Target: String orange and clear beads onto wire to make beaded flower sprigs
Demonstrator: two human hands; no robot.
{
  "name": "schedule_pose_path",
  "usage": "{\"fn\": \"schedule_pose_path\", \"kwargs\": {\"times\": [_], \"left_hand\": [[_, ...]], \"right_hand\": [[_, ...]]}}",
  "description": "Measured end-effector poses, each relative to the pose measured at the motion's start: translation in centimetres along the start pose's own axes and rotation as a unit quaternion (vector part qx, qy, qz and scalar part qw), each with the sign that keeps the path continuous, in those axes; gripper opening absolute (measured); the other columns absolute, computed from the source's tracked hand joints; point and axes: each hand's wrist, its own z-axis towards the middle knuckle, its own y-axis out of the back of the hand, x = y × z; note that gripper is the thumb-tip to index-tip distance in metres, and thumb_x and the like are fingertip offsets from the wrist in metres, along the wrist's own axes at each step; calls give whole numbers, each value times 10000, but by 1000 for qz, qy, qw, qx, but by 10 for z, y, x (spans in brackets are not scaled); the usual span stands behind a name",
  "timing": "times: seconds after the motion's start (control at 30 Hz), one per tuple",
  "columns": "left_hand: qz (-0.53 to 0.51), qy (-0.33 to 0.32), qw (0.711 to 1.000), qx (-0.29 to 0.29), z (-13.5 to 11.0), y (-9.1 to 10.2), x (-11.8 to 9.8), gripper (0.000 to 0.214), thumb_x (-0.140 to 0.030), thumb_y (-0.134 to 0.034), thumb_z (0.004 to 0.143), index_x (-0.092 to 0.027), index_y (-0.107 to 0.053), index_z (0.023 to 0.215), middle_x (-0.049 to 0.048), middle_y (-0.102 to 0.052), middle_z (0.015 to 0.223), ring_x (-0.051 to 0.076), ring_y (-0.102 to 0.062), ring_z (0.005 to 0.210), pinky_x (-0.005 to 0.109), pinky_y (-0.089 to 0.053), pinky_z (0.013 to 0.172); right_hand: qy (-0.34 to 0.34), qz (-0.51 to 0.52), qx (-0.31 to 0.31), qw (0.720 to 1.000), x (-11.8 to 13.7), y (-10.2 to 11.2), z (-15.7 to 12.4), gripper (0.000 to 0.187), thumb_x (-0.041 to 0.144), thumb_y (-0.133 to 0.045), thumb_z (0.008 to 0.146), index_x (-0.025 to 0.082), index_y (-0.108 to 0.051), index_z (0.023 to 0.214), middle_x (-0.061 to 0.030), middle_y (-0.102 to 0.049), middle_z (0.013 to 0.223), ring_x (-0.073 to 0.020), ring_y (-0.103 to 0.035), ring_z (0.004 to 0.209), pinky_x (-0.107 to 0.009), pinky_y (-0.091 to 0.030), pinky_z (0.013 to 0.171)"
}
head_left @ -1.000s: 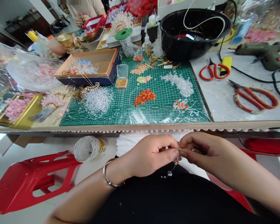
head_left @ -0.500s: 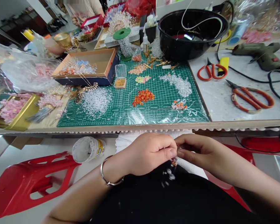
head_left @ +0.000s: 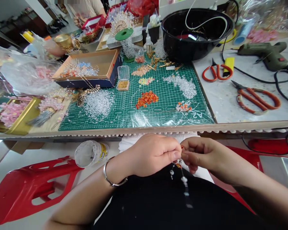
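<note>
The beaded piece [head_left: 179, 165] is located off the near edge of the green cutting mat [head_left: 124, 99], on the wearer's side. Left hand [head_left: 156, 155]: thumb and forefinger pinch its upper end. Right hand [head_left: 204, 156]: thumb and forefinger appear to pinch the same end; the exact contact is hidden by the fingers. Clear-beaded strands [head_left: 184, 180] hang below, one blurred toward its tip. Handling estimate: very light; strands flexible and easily tangled; beads smooth and liable to slip; joints probably fragile. Grip at the upper end, using fingertip pressure only; avoid pulling on the strands.
</note>
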Motion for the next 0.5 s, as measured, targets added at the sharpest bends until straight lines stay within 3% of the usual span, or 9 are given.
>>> {"fn": "schedule_pose_path", "kwargs": {"times": [0.13, 0.3, 0.4, 0.5], "left_hand": [[34, -16, 999, 0, 1, -2, 0, 262, -313, -445, 1026, -204, -634, 879, 0, -715, 846, 152, -628, 790, 271, -399, 769], [122, -24, 991, -49, 1, 1, -4, 279, -269, -435, 1024, -186, -646, 862, 13, -707, 836, 158, -610, 797, 287, -393, 742], [205, -22, 974, -96, 0, 7, -7, 283, -239, -441, 1020, -172, -672, 871, 23, -692, 844, 164, -598, 814, 300, -395, 735], [317, -27, 938, -137, -1, 12, -12, 292, -236, -450, 1016, -167, -678, 845, 29, -653, 792, 182, -568, 781, 325, -388, 711]], "right_hand": [[5, -10, 2, 1000, -3, 0, -1, 253, 434, -696, 872, 196, -649, 800, 30, -611, 669, -140, -607, 580, -276, -485, 572], [30, -48, -63, 996, -2, -3, -1, 244, 415, -629, 908, 206, -645, 784, 40, -561, 624, -122, -492, 549, -256, -376, 516], [43, -56, -106, 992, 1, -7, -1, 220, 395, -610, 914, 213, -639, 794, 48, -534, 619, -127, -476, 565, -262, -370, 537], [49, -55, -147, 986, 3, -11, -1, 211, 360, -614, 903, 211, -624, 755, 50, -508, 595, -130, -472, 556, -266, -366, 537]]}}
